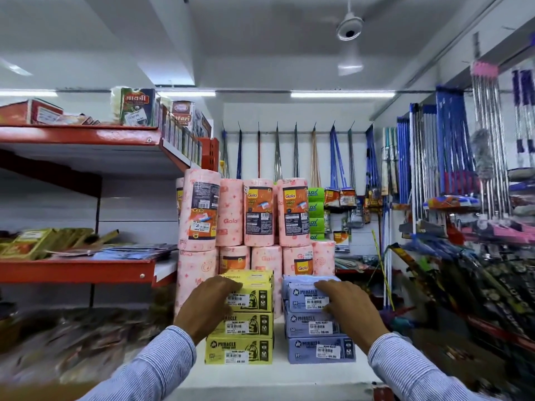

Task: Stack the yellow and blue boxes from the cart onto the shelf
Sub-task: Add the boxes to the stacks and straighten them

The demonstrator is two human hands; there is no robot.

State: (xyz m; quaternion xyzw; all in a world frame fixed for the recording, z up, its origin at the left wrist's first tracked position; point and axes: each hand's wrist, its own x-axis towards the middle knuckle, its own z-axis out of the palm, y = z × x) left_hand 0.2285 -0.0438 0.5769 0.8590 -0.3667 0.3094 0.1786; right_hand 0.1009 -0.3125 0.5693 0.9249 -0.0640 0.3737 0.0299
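Observation:
Two stacks stand side by side on a white shelf (278, 374). The yellow stack (246, 325) is on the left and has several boxes. To its right, with a narrow gap between them, rises the blue stack (315, 328). My left hand (207, 305) rests against the left side and top edge of the top yellow box (254, 287). My right hand (347, 305) lies over the right front of the top blue box (304, 290). Both hands touch their boxes with fingers spread. The cart is out of view.
Pink kitchen towel rolls (254, 215) are piled right behind the stacks. Red shelves (78, 270) with packets run along the left. Mops and brooms (451, 157) hang on the back wall and on the right. Green packs (316, 209) sit behind the rolls.

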